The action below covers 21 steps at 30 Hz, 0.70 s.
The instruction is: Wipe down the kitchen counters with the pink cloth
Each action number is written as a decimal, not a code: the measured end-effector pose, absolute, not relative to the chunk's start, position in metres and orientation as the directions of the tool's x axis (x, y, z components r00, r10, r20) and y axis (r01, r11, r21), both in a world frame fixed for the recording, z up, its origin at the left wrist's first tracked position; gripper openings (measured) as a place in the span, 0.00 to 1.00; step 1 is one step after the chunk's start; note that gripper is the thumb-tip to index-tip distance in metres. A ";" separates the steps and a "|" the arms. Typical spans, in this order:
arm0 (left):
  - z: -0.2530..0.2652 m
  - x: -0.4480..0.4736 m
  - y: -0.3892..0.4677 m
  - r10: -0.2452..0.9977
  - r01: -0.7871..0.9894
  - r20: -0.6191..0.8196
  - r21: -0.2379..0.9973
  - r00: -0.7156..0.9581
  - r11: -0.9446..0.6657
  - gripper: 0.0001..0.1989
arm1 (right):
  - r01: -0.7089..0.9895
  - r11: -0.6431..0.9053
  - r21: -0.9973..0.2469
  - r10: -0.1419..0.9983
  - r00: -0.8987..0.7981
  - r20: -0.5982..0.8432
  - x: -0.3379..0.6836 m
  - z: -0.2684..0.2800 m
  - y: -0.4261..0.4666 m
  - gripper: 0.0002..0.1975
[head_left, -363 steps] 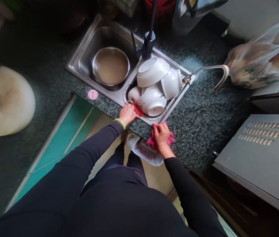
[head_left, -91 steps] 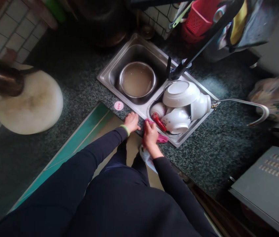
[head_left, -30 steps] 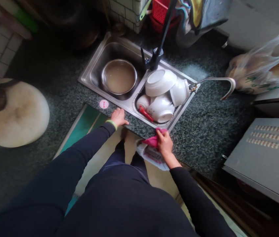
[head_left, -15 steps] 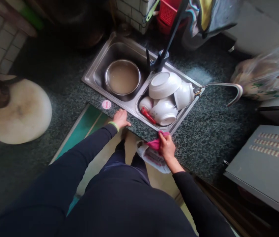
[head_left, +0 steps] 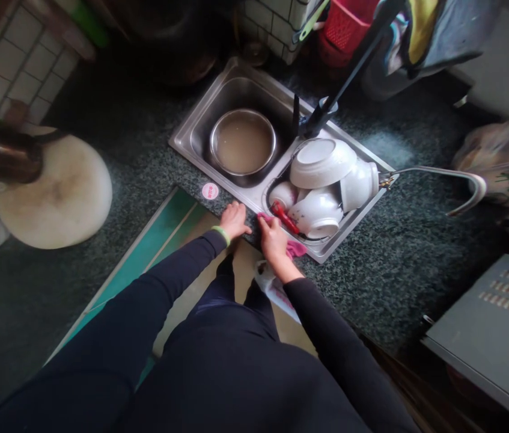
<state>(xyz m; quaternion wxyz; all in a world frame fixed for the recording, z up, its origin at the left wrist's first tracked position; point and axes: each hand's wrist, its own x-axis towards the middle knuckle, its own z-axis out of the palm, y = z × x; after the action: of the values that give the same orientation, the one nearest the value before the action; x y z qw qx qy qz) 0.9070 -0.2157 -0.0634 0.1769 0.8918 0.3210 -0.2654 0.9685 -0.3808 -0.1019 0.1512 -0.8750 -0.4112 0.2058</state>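
My right hand [head_left: 274, 242] grips a pink cloth [head_left: 296, 248] against the front edge of the sink; part of the cloth sticks out behind the hand. Just to its left, my left hand [head_left: 235, 221] rests on the counter edge with its fingers stretched out, holding nothing. In the right basin of the steel sink [head_left: 247, 193], white bowls [head_left: 324, 162] lie stacked upside down and tilted, beside a red-handled tool [head_left: 285, 218] whose working end I cannot make out. A metal bowl of cloudy water [head_left: 244, 143] sits in the left basin.
Behind the basins stands a black faucet [head_left: 317, 117]; a curved metal spout [head_left: 477, 186] reaches out on the right. A round cutting board [head_left: 62, 192] lies at left. A grey metal box [head_left: 488, 337] is at right, and a plastic bag [head_left: 276, 288] hangs below the counter edge.
My right hand has moved left along the sink's front edge with the pink cloth, closer to my left hand. The left hand stays on the counter edge. The view has shifted slightly.
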 end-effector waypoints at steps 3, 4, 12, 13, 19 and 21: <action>-0.062 0.907 -0.216 0.473 0.678 -0.593 0.174 0.651 -0.714 0.35 | 0.650 -0.609 -0.453 0.788 0.559 -0.258 0.962 -0.103 -0.347 0.26; -0.062 0.907 -0.216 0.474 0.681 -0.595 0.176 0.649 -0.711 0.33 | 0.647 -0.612 -0.454 0.787 0.556 -0.267 0.960 -0.103 -0.339 0.26; -0.057 0.908 -0.215 0.483 0.676 -0.604 0.131 0.634 -0.725 0.40 | 0.581 -0.659 -0.477 0.738 0.621 -0.264 0.967 -0.093 -0.381 0.23; -0.056 0.909 -0.214 0.485 0.672 -0.603 0.117 0.633 -0.731 0.40 | 0.562 -0.685 -0.463 0.714 0.644 -0.274 0.969 -0.091 -0.402 0.22; -0.053 0.914 -0.211 0.483 0.627 -0.599 0.040 0.638 -0.778 0.40 | 0.424 -0.851 -0.309 0.510 0.806 -0.301 0.973 -0.080 -0.547 0.23; -0.053 0.915 -0.210 0.475 0.610 -0.599 0.027 0.644 -0.792 0.40 | 0.357 -0.896 -0.265 0.429 0.848 -0.310 0.975 -0.080 -0.578 0.24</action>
<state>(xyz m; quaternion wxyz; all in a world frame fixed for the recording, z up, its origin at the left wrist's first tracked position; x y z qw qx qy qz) 0.9145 -0.2098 -0.0533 0.1140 0.8996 0.3016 -0.2947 0.9752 -0.5785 -0.0798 0.0990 -0.9563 -0.2054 0.1832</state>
